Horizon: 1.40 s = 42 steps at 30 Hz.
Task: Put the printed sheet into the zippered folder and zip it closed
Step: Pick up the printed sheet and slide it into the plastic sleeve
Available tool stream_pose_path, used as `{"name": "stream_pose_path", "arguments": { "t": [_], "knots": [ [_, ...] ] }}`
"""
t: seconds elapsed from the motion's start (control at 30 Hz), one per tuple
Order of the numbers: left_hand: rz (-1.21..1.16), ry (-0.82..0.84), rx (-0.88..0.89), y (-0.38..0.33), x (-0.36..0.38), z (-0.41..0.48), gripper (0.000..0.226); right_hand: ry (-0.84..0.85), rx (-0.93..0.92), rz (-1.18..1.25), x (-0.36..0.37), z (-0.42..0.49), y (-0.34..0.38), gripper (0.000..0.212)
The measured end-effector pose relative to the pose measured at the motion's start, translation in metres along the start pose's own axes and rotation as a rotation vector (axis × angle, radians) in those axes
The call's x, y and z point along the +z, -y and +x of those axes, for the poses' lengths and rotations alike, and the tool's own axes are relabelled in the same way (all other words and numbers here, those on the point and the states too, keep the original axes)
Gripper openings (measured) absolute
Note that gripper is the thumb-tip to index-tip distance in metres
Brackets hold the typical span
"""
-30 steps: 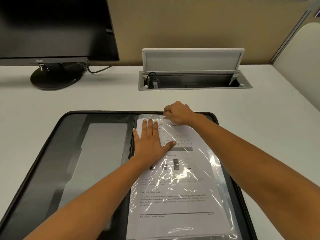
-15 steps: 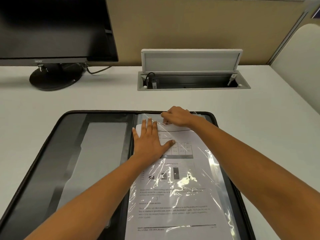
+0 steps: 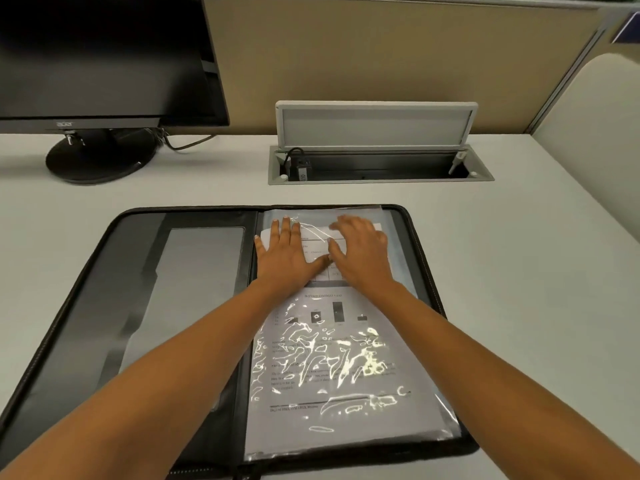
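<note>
Black monitor [image 3: 104, 53], grey cable box [image 3: 381, 180] behind folder [image 3: 138, 271]

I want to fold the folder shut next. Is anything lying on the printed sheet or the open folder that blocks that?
Only the person's own hands: the left hand and right hand press flat on the printed sheet on the right half of the folder, forearms crossing its near edge. Nothing else visible.

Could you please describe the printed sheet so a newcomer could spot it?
On the white desk lies a black zippered folder, opened flat. The printed sheet fills its right half under clear plastic, with the left hand and right hand resting on its top end. Unlike the grey pockets opposite, it is white with text and dark bars.
</note>
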State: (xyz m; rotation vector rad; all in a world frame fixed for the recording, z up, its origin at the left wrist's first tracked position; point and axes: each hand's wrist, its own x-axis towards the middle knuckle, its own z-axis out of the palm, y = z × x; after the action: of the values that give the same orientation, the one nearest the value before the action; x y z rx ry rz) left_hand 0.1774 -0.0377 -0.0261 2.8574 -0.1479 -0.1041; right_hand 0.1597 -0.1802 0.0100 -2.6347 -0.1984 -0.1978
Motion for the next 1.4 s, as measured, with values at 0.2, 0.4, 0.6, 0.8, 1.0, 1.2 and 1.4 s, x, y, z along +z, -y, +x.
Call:
{"name": "stream_pose_path", "arguments": {
  "t": [0.2,0.4,0.6,0.8,1.0,1.2,1.4],
  "knots": [
    [-0.057,-0.026,-0.011,0.004,-0.009,0.006,0.087,0.134,0.114,-0.03,0.004,-0.051,-0.005,0.043],
    [-0.19,-0.091,0.007,0.003,-0.007,-0.031,0.079,0.187,0.124,-0.136,0.005,-0.094,-0.009,0.06],
    [-0.166,-0.069,0.012,0.011,-0.002,-0.085,0.078,0.165,0.101,-0.171,0.01,-0.113,-0.019,0.065],
    [-0.105,-0.047,0.008,0.014,-0.002,-0.123,0.078,0.125,0.114,0.096,0.0,-0.106,-0.025,0.048],
    [-0.106,-0.027,-0.002,0.012,-0.007,-0.15,0.113,0.093,0.122,0.056,-0.019,-0.13,-0.036,0.047],
    [-0.084,-0.039,-0.008,0.014,-0.004,-0.165,0.12,0.113,0.109,-0.08,-0.013,-0.167,-0.038,0.052],
    [-0.052,-0.09,-0.078,0.037,-0.01,-0.179,0.11,0.021,0.125,-0.123,-0.024,-0.176,-0.047,0.05]
  ]
}}
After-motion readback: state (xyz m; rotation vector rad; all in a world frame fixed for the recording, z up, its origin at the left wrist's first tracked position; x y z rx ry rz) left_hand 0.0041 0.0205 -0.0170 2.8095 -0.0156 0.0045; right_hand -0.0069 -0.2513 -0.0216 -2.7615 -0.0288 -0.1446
